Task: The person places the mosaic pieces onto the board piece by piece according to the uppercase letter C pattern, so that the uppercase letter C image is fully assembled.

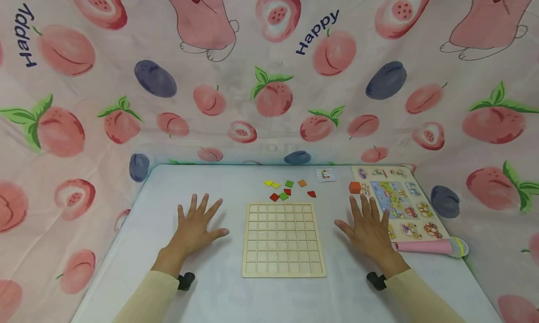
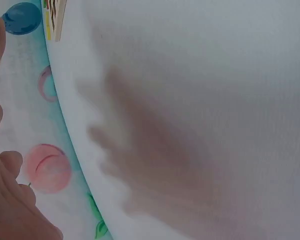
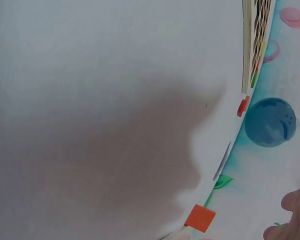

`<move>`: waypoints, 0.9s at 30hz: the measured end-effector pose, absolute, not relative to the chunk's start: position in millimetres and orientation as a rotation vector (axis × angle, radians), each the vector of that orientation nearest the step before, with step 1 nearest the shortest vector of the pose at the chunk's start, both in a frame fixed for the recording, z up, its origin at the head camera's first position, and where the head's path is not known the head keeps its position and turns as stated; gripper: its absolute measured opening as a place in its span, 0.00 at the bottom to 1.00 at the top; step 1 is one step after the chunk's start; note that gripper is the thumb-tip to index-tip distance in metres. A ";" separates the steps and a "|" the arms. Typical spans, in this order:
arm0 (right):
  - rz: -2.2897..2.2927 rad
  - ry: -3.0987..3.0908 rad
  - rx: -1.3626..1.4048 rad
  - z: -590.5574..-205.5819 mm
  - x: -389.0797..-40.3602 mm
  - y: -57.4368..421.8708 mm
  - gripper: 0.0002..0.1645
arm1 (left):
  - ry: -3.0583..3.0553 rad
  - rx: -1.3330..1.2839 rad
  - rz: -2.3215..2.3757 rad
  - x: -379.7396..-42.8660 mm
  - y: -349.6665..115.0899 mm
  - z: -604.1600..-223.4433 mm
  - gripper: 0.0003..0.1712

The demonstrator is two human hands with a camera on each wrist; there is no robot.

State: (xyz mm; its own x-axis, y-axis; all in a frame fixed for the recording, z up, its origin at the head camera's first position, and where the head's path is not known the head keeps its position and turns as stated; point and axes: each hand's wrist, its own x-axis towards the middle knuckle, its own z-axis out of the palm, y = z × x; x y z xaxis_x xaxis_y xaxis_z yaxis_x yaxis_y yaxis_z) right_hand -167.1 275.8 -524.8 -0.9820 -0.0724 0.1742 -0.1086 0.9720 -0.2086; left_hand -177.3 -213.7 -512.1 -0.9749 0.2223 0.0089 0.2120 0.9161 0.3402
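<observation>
My left hand [image 1: 194,229] is spread with straight fingers left of a wooden grid board [image 1: 283,240], holding nothing. On the board's other side, my right hand [image 1: 368,229] is likewise spread and bare, its fingertips close below an orange block [image 1: 355,187]. Square cells divided by raised strips cover the board. Beyond its far edge lie small flat pieces: yellow ones [image 1: 272,184], green ones [image 1: 289,184], an orange one [image 1: 302,183] and red ones [image 1: 311,194]. In the left wrist view, fingers [image 2: 0,165] show at the left; the right wrist view shows fingers [image 3: 295,215] at its right edge.
A small striped card [image 1: 326,175] with a coloured figure lies at the back. An illustrated sheet [image 1: 402,206] covers the right side of the white table [image 1: 219,295]. Along its near edge lies a pink toy microphone [image 1: 429,246]. A fruit-print cloth [image 1: 236,70] hangs behind.
</observation>
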 end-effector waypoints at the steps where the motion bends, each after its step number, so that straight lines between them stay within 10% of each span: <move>1: 0.337 -2.953 0.135 -524.7 -167.0 275.1 0.59 | 3.029 0.345 0.574 -178.2 -212.3 -513.5 0.55; 27: 1.126 -2.886 -0.135 -510.5 -199.3 230.9 0.45 | 2.682 0.417 0.967 -197.7 -169.0 -550.3 0.58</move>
State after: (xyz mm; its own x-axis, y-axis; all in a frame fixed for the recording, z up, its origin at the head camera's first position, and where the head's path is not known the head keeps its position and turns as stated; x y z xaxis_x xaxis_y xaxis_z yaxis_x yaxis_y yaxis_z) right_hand -199.3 230.9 -510.5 -0.9954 0.0959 0.0066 0.0661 0.7325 -0.6776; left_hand -197.7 -169.0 -550.3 -0.9251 0.3512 -0.1446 0.1782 0.7375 0.6514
